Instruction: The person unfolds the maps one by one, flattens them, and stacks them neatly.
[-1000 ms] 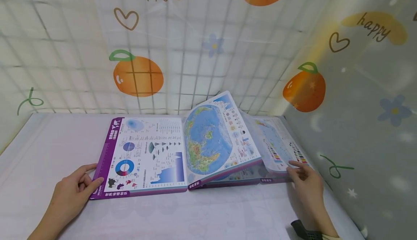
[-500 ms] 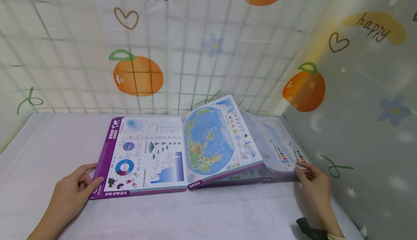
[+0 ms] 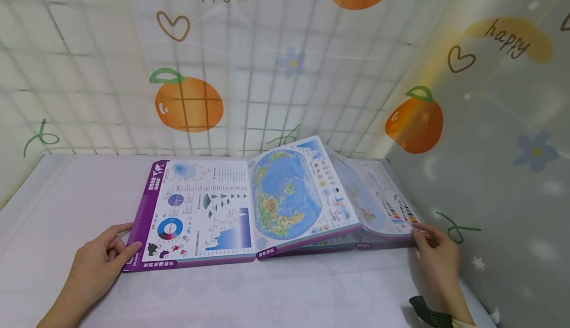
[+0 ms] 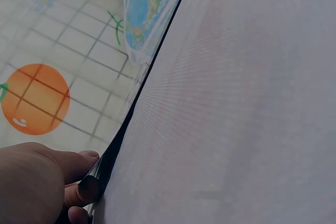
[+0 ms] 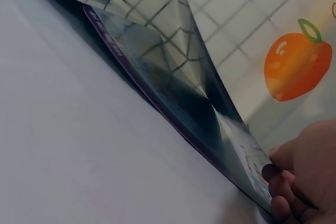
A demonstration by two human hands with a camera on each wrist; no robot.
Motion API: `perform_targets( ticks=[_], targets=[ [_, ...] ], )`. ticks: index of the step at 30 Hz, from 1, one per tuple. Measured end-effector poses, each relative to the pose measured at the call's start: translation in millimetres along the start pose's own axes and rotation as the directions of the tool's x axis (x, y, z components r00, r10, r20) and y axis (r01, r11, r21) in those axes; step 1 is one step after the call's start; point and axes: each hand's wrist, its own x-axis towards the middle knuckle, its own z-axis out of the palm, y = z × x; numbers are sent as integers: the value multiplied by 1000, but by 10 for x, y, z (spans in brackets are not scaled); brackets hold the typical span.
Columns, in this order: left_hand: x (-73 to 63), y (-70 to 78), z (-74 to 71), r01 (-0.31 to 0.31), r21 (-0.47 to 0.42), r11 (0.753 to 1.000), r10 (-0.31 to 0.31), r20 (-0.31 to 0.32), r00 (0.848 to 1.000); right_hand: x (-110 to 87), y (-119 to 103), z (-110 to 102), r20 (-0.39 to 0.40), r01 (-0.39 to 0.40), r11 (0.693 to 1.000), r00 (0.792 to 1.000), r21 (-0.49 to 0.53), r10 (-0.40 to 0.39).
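A glossy fold-out world map (image 3: 200, 179) lies on the table in the head view. Its left panel, edged in purple, is flat and carries charts. The middle panel (image 3: 287, 194), with a blue oval world map, slopes up toward the back. Partly behind it, the right panel (image 3: 403, 214) sits over a lower layer. My left hand (image 3: 95, 256) pinches the front left corner between thumb and fingers. At the front right corner, my right hand (image 3: 438, 258) pinches the right panel's edge. In the right wrist view, the shiny sheet (image 5: 163, 77) bends and reflects the curtain.
A white cloth covers the table (image 3: 285, 293). Behind it hangs a translucent curtain (image 3: 267, 85) printed with oranges, over a wire grid. More curtain (image 3: 503, 179) closes off the right side, close to my right hand. A dark band (image 3: 429, 313) is on my right wrist.
My right hand has moved to the right, drawing the right panel's edge with it. The middle panel's raised back corner has sunk lower. My left hand has stayed put.
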Motion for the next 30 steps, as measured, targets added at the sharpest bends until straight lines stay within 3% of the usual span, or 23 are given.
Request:
perform_targets(
  ticks=[7,16,30],
  targets=[
    [-1,-12,6,-2,3,1000,2,-5,1000,34,-3,-23,-28,-50,999,998,6,50],
    [-5,-19,2,4,2,1000,-4,3,1000,48,24,-41,-76,-30,1000,997,2,30],
    [-5,1,-4,11,-3,1000,-11,3,1000,104,93,-117,-63,-70,997,995,29,72]
  ],
)
